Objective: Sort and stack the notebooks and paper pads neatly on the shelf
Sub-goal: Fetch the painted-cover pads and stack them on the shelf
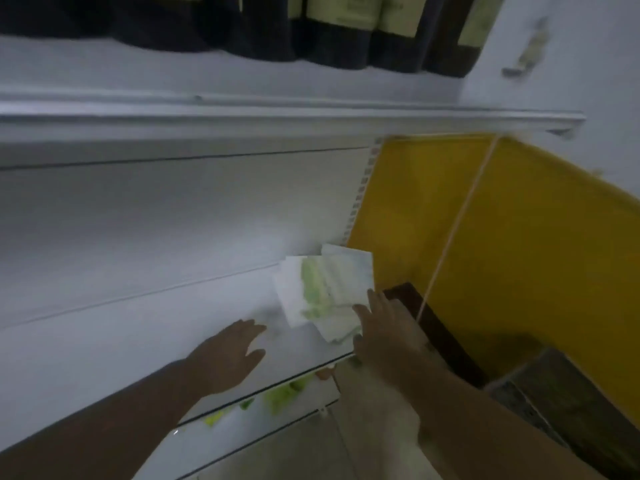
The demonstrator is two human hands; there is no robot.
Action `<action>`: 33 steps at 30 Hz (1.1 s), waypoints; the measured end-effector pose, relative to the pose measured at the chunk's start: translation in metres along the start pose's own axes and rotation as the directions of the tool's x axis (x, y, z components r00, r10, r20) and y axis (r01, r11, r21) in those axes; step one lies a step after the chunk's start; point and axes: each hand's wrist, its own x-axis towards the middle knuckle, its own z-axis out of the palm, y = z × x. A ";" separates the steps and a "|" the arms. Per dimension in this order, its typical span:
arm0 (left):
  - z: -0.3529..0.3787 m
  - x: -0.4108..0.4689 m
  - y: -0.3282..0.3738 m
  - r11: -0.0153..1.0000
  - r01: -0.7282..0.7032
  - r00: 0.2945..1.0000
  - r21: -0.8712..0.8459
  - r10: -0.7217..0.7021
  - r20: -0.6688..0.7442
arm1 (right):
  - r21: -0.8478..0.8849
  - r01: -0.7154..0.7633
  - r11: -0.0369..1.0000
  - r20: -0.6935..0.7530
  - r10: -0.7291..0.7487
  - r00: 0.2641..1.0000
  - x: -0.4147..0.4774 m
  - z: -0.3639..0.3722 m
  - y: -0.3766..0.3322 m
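Right forearm and left forearm fill the bottom of the view, both reaching up and forward onto the white shelf. Pads: a small loose pile, white with green print, lying flat on the shelf near its right end, just beside the yellow panel. Its sheets are fanned and skewed, corners not aligned. Right hand: fingers straight, tips laid on the pile's near right edge, nothing clasped. Blur hides the thumb, so I cannot tell whether it sits under the edge. Left hand: palm down, fingers spread and relaxed, low over the shelf just left of the pile, apart from it and holding nothing. I cannot tell whether it touches the board. My reading of the step: squaring the pile. To do it well I would bring the left palm against the pile's left edge as a stop, press the right fingers inward so the sheets slide flush, then tap the near edge level. Pressure should be flat and light, since the top sheets look likely to buckle or slip. I would also keep the pile back from the front lip. More green-printed stock shows on the board below; it is blurred, so type is uncertain.
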 end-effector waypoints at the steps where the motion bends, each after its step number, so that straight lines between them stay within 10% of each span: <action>1: 0.003 0.001 0.002 0.999 0.051 0.998 -0.020 -0.051 -0.025 | 0.027 0.031 0.999 -0.001 -0.031 1.000 0.021 0.004 0.001; 12: 0.048 -0.015 0.056 0.790 0.298 0.871 -0.536 -0.455 -0.185 | 0.014 0.217 0.976 -0.009 -0.217 0.976 0.127 0.061 -0.005; 16: 0.058 -0.013 0.060 0.526 0.274 0.835 -0.805 -0.545 -0.071 | -0.056 0.379 0.924 -0.145 -0.383 0.912 0.124 0.067 0.004; 19: 0.050 -0.008 0.063 0.129 0.123 0.784 -0.984 -0.621 0.017 | 0.047 0.478 0.877 -0.209 -0.460 0.863 0.121 0.066 0.013; 26: 0.021 0.000 0.043 -0.452 0.121 0.823 -0.884 -0.453 0.344 | 0.341 0.767 0.544 -0.532 -0.561 0.634 0.084 0.043 0.013; 33: 0.027 -0.014 0.036 -0.399 0.174 0.937 -0.900 -0.214 0.276 | 0.114 0.942 0.317 -0.539 -0.776 0.327 0.079 0.041 0.002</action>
